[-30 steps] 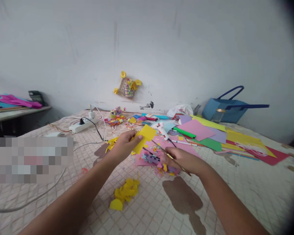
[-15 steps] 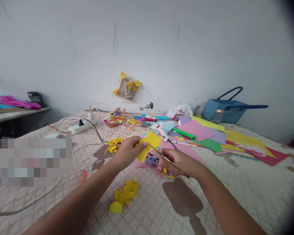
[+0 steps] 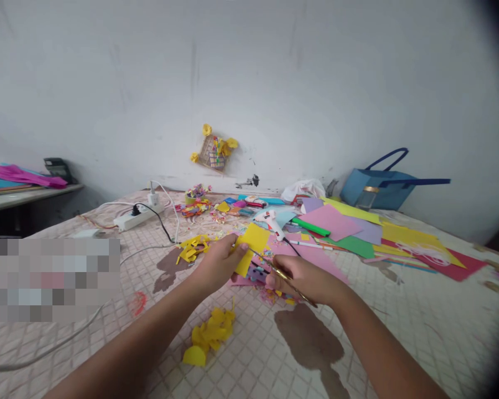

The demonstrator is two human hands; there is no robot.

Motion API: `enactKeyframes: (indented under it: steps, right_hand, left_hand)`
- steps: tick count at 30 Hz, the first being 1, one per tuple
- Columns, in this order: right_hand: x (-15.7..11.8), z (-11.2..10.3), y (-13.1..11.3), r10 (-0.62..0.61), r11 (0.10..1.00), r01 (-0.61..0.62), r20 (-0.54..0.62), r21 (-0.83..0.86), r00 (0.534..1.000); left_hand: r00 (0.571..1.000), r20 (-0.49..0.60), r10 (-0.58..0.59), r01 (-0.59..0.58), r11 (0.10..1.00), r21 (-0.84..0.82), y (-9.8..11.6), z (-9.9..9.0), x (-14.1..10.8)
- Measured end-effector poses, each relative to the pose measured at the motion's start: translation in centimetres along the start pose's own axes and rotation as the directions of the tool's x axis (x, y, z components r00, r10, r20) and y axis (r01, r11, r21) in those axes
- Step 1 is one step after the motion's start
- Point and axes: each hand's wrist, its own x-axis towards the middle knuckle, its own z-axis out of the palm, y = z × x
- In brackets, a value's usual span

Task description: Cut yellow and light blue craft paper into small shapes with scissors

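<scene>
Near the middle of the table, my left hand (image 3: 221,262) pinches a yellow sheet (image 3: 254,241) between thumb and fingers. My right hand (image 3: 295,272) is closed around gold-coloured scissors (image 3: 285,277), whose blades reach the sheet beside my left thumb. How far the blades are apart cannot be made out. Below the hands lies a pile of cut yellow pieces (image 3: 214,330). Yellow strips (image 3: 191,248) rest behind my left hand. Pink material and small coloured scraps are partly hidden beneath the hands.
A white glue gun (image 3: 271,223) lies behind the sheet, its black cord running toward my right hand. Coloured sheets (image 3: 339,223) spread at the right, near a blue bag (image 3: 378,188). A power strip (image 3: 136,216) with cables is at the left.
The view has shifted slightly. The yellow sheet has turned a little in my left hand, and the scissors stay at its edge. Both hands keep their hold.
</scene>
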Motion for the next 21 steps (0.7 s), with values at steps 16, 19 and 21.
enactKeyframes:
  steps: [16, 19, 21]
  right_hand:
    - [0.04, 0.04, -0.34, 0.035, 0.998, -0.035, 0.011, 0.048, 0.999]
    - [0.01, 0.04, -0.51, 0.037, 0.999, -0.037, 0.001, 0.016, 0.999]
    - [0.02, 0.06, -0.60, 0.033, 0.999, -0.033, 0.007, 0.010, 0.999]
  left_hand:
    - [0.999, -0.004, -0.040, 0.040, 0.997, -0.068, -0.55, 0.34, 0.20]
    - [0.999, -0.022, -0.046, 0.043, 0.993, -0.108, -0.57, 0.40, 0.08]
    - [0.999, -0.040, -0.036, 0.031, 0.993, -0.113, -0.74, 0.40, 0.02]
